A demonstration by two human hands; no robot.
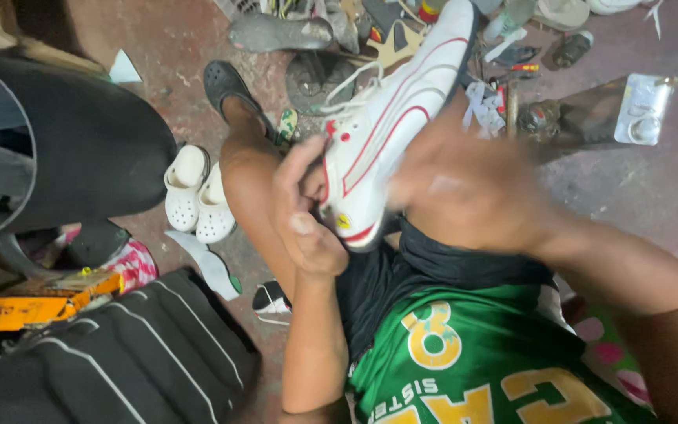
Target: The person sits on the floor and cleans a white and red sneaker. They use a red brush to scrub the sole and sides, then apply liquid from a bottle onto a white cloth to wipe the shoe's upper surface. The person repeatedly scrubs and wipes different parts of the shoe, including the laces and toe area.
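Right hand (464,188) and left hand (304,212) clasp white sneaker (390,129).

1. Blister pack (643,107): upper right, lying on a dark metal piece on the reddish floor. Roughly rectangular, clear plastic over a pale backing, with a round bubble near its lower end.
2. Flat box or packet (37,302): lower left, beside black padded material. Long and low, yellow-orange with dark print; edges worn.
3. Small round badge (344,221): on the heel side of the white sneaker with red stripes (390,126), near the sole. Yellow with a dark mark.
4. No screens or signs visible.
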